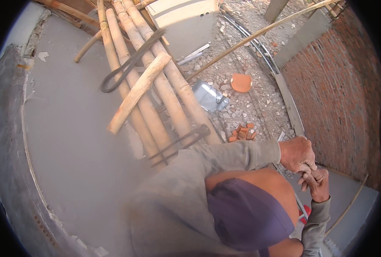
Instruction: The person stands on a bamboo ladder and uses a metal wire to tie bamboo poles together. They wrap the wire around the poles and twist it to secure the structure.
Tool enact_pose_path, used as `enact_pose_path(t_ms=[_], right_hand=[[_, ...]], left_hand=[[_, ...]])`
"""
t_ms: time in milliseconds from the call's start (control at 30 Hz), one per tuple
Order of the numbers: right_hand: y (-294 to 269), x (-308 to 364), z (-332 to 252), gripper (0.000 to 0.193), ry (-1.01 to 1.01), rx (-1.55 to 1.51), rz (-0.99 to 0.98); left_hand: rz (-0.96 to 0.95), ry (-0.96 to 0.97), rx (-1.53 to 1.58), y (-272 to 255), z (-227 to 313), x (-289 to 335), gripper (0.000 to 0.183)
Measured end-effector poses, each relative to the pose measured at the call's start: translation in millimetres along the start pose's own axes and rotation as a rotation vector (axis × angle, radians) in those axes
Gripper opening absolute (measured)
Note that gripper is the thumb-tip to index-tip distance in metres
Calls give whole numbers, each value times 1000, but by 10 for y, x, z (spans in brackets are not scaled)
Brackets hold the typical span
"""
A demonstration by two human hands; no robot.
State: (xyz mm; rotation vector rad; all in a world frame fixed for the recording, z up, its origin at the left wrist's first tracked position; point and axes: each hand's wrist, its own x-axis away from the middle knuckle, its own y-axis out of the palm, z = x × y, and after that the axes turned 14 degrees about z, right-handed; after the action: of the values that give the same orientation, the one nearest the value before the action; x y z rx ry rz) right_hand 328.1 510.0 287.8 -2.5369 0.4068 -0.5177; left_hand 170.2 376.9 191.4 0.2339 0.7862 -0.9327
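My left hand (297, 154), in a grey-brown sleeve, is closed in a fist with its fingertips turned toward my right hand (320, 185). My right hand is closed too, thumb and fingers pinched together. The two meet at the fingertips, and whatever sits between them is hidden or too small to name. Between my arms is a rounded dark purple cloth shape, like a cap (246, 214), with an orange-brown border. Left of my left sleeve, a thin dark wire loop (186, 143) crosses the bamboo poles (173, 103).
A folded bundle of dark wire (132, 60) and a short split piece of wood (139, 92) lie across the poles. Rubble below holds a silvery sheet (210, 96), an orange piece (241, 82) and broken bricks (243, 132). A brick wall (336, 94) rises at right; a long pole slants above.
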Motion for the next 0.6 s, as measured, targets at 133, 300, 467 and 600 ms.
enact_pose_path(t_ms=[133,300,467,600], right_hand=[[-92,1,-130,26,3,-402,139],[43,-89,-288,25,-214,98,329],[468,-146,-345,37,-389,418,421],[691,-190,-236,35,-339,360,457]], left_hand=[[253,-172,367,-20,47,-33,12],[368,-185,116,43,58,-3,6],[304,-261,-124,201,133,64,1],[345,-290,36,193,68,134,5]])
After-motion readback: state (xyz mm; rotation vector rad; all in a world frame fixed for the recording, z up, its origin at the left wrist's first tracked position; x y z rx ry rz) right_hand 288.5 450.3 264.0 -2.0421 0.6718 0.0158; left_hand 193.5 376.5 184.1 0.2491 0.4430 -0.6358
